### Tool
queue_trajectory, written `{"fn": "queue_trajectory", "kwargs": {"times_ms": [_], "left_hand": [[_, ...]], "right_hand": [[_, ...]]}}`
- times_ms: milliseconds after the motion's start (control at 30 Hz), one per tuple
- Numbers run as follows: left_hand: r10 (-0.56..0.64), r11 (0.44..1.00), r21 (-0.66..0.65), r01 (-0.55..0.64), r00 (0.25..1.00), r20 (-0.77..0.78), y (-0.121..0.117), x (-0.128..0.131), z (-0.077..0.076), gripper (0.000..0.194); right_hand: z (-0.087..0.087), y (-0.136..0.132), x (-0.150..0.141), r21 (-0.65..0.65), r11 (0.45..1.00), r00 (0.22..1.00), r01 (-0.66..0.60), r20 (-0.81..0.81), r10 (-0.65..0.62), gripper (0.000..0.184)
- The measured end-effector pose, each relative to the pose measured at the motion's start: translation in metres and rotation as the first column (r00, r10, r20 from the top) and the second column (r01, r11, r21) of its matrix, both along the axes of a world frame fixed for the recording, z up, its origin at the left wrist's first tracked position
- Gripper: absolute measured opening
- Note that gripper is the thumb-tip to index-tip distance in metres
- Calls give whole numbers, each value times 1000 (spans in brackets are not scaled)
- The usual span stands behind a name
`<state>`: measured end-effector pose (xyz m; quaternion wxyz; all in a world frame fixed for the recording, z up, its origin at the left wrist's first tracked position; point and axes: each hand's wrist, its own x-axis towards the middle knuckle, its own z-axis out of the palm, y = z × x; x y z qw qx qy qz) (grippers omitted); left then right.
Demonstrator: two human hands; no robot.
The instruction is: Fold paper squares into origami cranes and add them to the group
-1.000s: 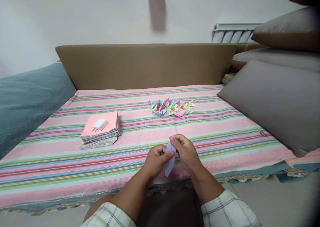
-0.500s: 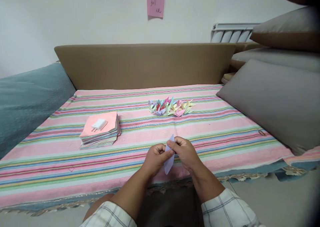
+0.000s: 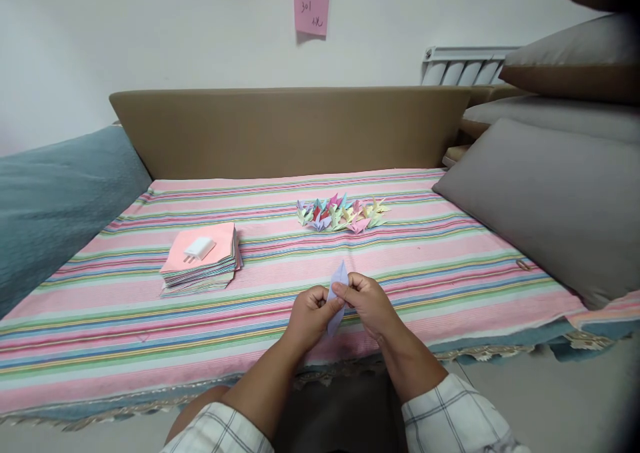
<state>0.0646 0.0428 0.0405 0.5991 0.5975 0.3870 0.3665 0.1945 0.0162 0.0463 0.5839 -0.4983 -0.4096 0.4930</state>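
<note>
A folded piece of lavender origami paper [image 3: 339, 274] stands upright between my two hands, narrow and pointed at its upper end. My left hand [image 3: 310, 314] pinches its left side with thumb and curled fingers. From the right, my right hand [image 3: 367, 301] grips the same paper, its thumb laid across the front face near the middle. Both thumbs lie close together and cover part of the folds. Farther back on the striped cloth [image 3: 270, 333] sits a cluster of small folded paper cranes [image 3: 340, 214] in several colours.
At the left, a stack of square paper [image 3: 200, 273] carries a white plug adapter [image 3: 199, 248]. Grey cushions [image 3: 530, 200] pile up on the right, near a small brown loop [image 3: 523, 265]. A brown backrest [image 3: 290, 133] and a blue armrest [image 3: 65, 200] border the cloth.
The lavender paper has shifted slightly up within my fingers, so more shows above the thumbs and less below. Both hands stay in nearly the same place.
</note>
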Motion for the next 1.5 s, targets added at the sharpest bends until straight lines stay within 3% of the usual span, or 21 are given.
{"fn": "queue_trajectory", "kwargs": {"times_ms": [100,267,400,833,1033,1133,1200,1333,1500], "left_hand": [[8,1000,-10,-8,1000,-16,0,1,1,48],[-115,986,-118,117,993,26,1,0,2,43],[-210,972,-102,210,978,12,0,-4,-1,42],[-295,955,-77,288,950,-102,-5,-7,3,46],[-453,890,-119,440,882,-125,7,-24,10,42],[-249,950,-188,250,968,33,13,-24,13,43],[-115,955,-249,159,977,181,14,-19,13,48],[-32,930,-335,152,941,337,11,-9,13,45],[33,907,-401,128,928,371,10,-8,12,45]], "right_hand": [[-1,1,-2,13,1000,1000,4,-16,-4,40],[-3,2,-2,6,1000,999,12,-41,-12,37],[-4,3,1,9,999,999,36,-22,-36,36],[1,4,7,-41,993,984,107,-137,-111,40],[8,5,14,-61,987,967,147,-203,-156,42],[10,4,13,-80,995,978,64,-194,-79,42],[8,3,9,-87,996,988,-30,-155,16,41],[-2,3,-2,-94,990,990,-105,-99,96,40],[-3,3,-6,-158,979,974,-127,-209,92,44]]}}
